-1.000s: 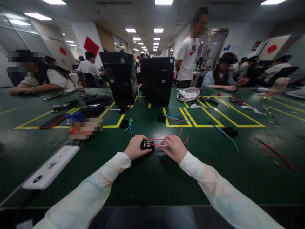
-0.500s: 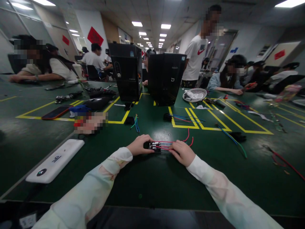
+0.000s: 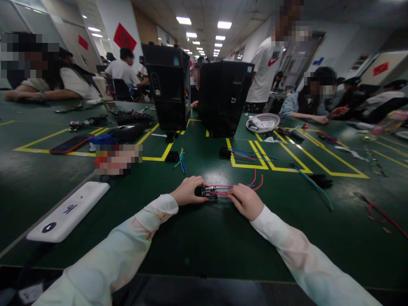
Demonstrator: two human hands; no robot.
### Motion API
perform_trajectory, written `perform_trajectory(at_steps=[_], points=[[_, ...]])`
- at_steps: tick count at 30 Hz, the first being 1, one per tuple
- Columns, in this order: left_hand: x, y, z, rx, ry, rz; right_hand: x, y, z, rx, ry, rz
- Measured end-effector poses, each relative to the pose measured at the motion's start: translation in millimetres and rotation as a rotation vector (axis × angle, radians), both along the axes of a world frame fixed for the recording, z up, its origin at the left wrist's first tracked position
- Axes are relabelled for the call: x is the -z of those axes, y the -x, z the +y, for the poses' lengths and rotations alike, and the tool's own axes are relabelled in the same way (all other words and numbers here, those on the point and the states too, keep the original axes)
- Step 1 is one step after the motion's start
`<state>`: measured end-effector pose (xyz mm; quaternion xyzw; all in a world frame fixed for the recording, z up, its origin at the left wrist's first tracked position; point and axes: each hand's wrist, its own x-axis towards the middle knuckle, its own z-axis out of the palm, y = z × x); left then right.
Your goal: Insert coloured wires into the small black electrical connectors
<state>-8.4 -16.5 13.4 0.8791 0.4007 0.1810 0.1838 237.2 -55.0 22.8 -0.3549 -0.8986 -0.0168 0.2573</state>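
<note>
My left hand (image 3: pixel 188 191) is closed around a small black wiring block (image 3: pixel 212 197) at the middle of the table, thumb on the near side and fingers on the far side. Red wires (image 3: pixel 259 182) run out of the block to the right, with a blue one among them; their far ends curve up past my other hand. My right hand (image 3: pixel 247 201) pinches the red wires between thumb and fingertips, a short way from the block. How the wires sit inside the block is too small to tell.
Beyond my hands lie black pieces with blue and red wires (image 3: pixel 244 154) and green and blue wires (image 3: pixel 182 160). Two black computer cases (image 3: pixel 226 100) stand behind. A white power bank (image 3: pixel 68 212) lies left, a white basket (image 3: pixel 263 122) at back right. Several people sit or stand around.
The view has tilted slightly downward. The black block now looks turned a little in my left hand, and my right hand keeps its pinch on the wires.
</note>
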Motion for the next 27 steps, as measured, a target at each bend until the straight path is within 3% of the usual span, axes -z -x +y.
perform_trajectory(at_steps=[6, 12, 18, 22, 27], points=[[-0.8, -0.8, -0.8, -0.003, 0.005, 0.002, -7.8, 4.4, -2.9, 0.072, -0.072, -0.048], [0.3, -0.4, -0.2, -0.006, 0.002, 0.004, -4.3, -0.7, -1.0, -0.014, 0.013, -0.139], [-0.5, -0.7, -0.1, -0.006, 0.007, 0.012, -8.3, 3.3, -3.9, 0.069, -0.058, -0.093], [-1.7, -0.8, -0.6, -0.012, 0.010, 0.015, -6.0, 0.6, -5.5, -0.003, 0.041, -0.123], [0.2, 0.0, 0.6, -0.006, 0.000, 0.017, -6.4, 1.0, -6.4, 0.069, 0.028, -0.103]])
